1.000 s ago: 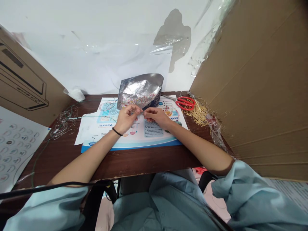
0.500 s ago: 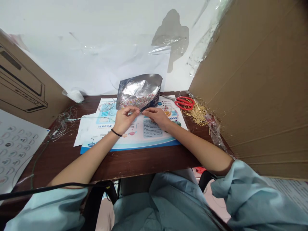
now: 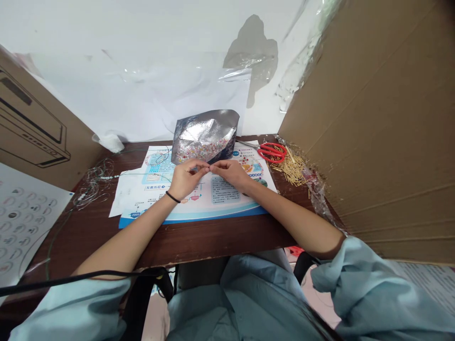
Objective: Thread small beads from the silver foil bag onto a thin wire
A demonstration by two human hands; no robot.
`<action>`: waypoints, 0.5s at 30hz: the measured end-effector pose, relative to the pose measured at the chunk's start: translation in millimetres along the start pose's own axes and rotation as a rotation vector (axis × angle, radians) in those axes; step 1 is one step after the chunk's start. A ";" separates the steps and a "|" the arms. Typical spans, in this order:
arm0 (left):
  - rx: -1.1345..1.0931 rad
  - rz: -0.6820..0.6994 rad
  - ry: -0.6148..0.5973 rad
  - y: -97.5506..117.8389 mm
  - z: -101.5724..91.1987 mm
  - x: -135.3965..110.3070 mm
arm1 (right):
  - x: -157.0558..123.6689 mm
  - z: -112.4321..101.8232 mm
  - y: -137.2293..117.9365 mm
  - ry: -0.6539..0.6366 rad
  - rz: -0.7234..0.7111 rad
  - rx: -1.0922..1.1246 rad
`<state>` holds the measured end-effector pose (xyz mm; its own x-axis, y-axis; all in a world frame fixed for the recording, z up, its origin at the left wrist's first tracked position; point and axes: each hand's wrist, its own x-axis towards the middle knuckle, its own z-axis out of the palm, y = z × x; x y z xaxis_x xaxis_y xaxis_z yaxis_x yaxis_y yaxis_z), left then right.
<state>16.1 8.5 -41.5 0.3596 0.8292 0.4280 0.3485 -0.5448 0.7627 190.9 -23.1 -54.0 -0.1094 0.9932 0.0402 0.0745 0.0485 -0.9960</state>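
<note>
My left hand and my right hand meet fingertip to fingertip over the printed sheet. Both are closed in a pinch. Whatever lies between the fingertips is too small to make out. A thin green string runs from the left toward my left hand; whether it reaches the fingers I cannot tell. Just beyond the hands lies an open silver pouch with many small coloured beads in it.
Red-handled scissors lie right of the pouch, beside a heap of thin gold sticks and crumpled clear plastic. Tangled thread with white beads is on the left. Cardboard walls the right side; a box stands left.
The fingertips of both hands have come together, and my left hand has shifted slightly right and toward me. The pouch, scissors and sheet stay where they were.
</note>
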 end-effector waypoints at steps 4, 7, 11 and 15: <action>-0.030 -0.041 0.006 1.7 0.5 0.1 | 0.1 -0.7 0.9 -0.016 -0.026 -0.006; -0.092 -0.099 -0.001 0.5 1.9 -0.7 | 0.5 0.1 2.7 -0.021 -0.034 -0.036; -0.266 -0.242 0.010 -7.6 5.6 -0.9 | 1.3 3.6 7.3 0.060 -0.118 -0.107; -0.393 -0.319 0.013 -14.7 9.1 0.1 | 0.5 8.5 11.7 0.153 -0.197 -0.205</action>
<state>18.9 15.5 -57.1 0.2765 0.9496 0.1475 0.0860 -0.1774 0.9804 183.3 -22.9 -66.3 0.0079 0.9662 0.2575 0.2661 0.2462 -0.9320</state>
